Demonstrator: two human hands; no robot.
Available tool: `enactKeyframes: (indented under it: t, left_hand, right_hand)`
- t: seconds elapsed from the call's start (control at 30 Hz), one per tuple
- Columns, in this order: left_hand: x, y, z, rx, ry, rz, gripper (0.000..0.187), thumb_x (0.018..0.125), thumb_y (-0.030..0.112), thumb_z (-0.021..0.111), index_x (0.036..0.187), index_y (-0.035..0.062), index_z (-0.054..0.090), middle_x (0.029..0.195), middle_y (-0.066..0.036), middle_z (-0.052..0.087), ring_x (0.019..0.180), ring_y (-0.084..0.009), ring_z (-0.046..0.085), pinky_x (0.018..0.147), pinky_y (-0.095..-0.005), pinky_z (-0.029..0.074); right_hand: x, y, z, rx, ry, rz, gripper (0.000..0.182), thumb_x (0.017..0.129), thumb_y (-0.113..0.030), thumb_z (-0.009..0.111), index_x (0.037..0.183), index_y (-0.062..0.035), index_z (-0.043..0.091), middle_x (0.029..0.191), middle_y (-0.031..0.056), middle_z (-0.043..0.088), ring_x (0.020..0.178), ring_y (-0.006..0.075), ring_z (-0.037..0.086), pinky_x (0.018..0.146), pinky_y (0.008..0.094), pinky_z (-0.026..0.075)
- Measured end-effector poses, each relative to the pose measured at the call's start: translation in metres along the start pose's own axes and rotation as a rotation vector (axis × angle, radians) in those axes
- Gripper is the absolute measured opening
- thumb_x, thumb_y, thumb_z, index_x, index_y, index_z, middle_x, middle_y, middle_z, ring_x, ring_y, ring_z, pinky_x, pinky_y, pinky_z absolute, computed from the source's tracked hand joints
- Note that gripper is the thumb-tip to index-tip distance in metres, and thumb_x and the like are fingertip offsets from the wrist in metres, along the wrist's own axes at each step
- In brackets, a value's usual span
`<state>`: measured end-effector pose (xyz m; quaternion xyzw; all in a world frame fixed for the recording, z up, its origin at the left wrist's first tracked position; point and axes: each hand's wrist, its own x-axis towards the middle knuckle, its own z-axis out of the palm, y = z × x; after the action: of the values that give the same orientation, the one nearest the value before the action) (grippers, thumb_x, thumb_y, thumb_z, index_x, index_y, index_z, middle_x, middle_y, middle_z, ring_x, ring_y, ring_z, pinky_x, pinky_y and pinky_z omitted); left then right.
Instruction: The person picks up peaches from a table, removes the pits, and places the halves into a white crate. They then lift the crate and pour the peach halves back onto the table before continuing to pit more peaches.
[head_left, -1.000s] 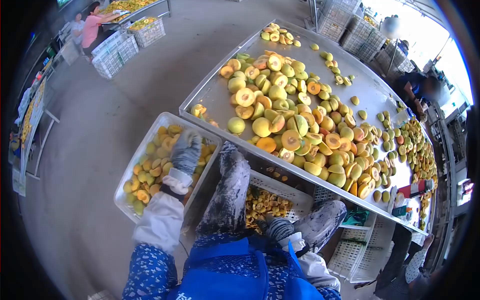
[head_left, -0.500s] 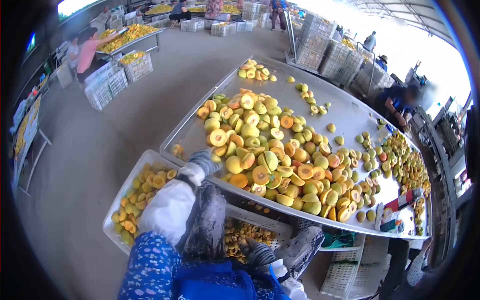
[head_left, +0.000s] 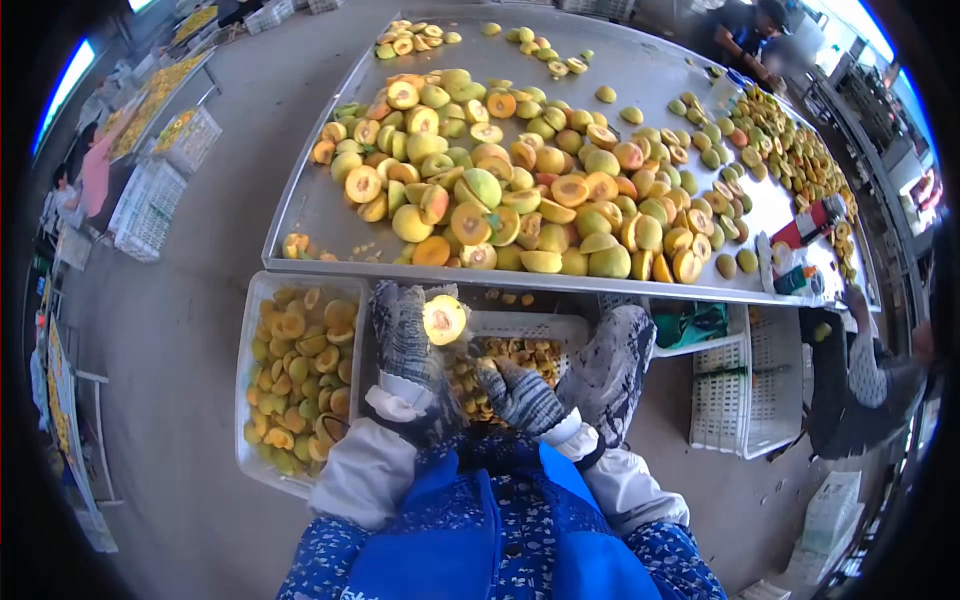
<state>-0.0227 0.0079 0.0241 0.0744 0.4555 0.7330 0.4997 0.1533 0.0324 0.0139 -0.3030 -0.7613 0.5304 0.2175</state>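
My left hand (head_left: 402, 330), in a grey striped knit glove, grips a peach half (head_left: 444, 319) with its yellow cut face and brown centre turned up. It is just in front of the table's near edge. Lower and to the right, my right hand (head_left: 522, 394), gloved alike, has its fingers curled; whatever they hold, I cannot make out. Beneath my hands, between my knees, a crate (head_left: 572, 328) contains small brown-yellow pieces. A big heap of peach halves (head_left: 490, 190) lies on the metal table (head_left: 330, 225) before me.
Left of my leg stands a white crate (head_left: 247, 400) full of peach halves. A red-and-black object (head_left: 808, 222) and a teal bottle (head_left: 796, 279) are on the table's right end. White crates (head_left: 722, 400) stand at right. A co-worker (head_left: 740, 35) bends over the far right corner.
My left hand has drawn back from the table's edge and now holds a peach half near my lap. My right hand has come up slightly. The view has tilted down and turned.
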Motion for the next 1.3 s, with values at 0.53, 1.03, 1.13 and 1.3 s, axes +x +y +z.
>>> enactKeyframes:
  t: [0.53,1.03,1.13,1.3]
  left_hand:
    - [-0.044,-0.032,0.033,0.54,0.073,0.439,0.028,0.095,0.02,0.04,0.115,0.0026,0.046,0.109,-0.008,0.051,0.094,-0.014,0.049,0.085,-0.0266,0.042]
    - [-0.043,-0.033,0.027,0.364,0.072,0.444,0.037,0.094,0.013,0.04,0.129,0.0012,0.036,0.119,-0.01,0.047,0.105,-0.0148,0.047,0.09,-0.0257,0.041]
    - [-0.028,-0.046,-0.004,0.433,0.0,0.389,0.037,0.093,0.013,0.041,0.128,0.0012,0.036,0.118,-0.01,0.047,0.104,-0.0148,0.047,0.09,-0.0256,0.041]
    - [-0.006,-0.066,-0.069,0.601,-0.148,0.292,0.037,0.092,0.011,0.042,0.128,0.0011,0.037,0.117,-0.01,0.049,0.103,-0.0149,0.049,0.088,-0.0254,0.042]
  right_hand:
    - [0.021,0.01,0.021,-0.27,0.076,0.071,0.029,0.091,-0.029,0.041,0.095,-0.0019,0.051,0.07,0.021,0.055,0.062,0.041,0.054,0.053,0.0482,0.041]
    - [0.024,0.0,0.004,-0.356,-0.132,0.227,0.034,0.084,-0.034,0.053,0.089,-0.0005,0.052,0.069,0.0223,0.056,0.067,0.0414,0.056,0.058,0.0474,0.044]
    - [0.022,0.022,0.014,-0.322,-0.125,0.134,0.034,0.085,-0.034,0.052,0.089,-0.0006,0.052,0.071,0.0223,0.056,0.067,0.0414,0.056,0.058,0.048,0.043]
    - [0.021,0.028,0.014,-0.306,-0.132,-0.003,0.032,0.087,-0.034,0.048,0.089,-0.002,0.053,0.073,0.023,0.056,0.066,0.0419,0.055,0.056,0.049,0.043]
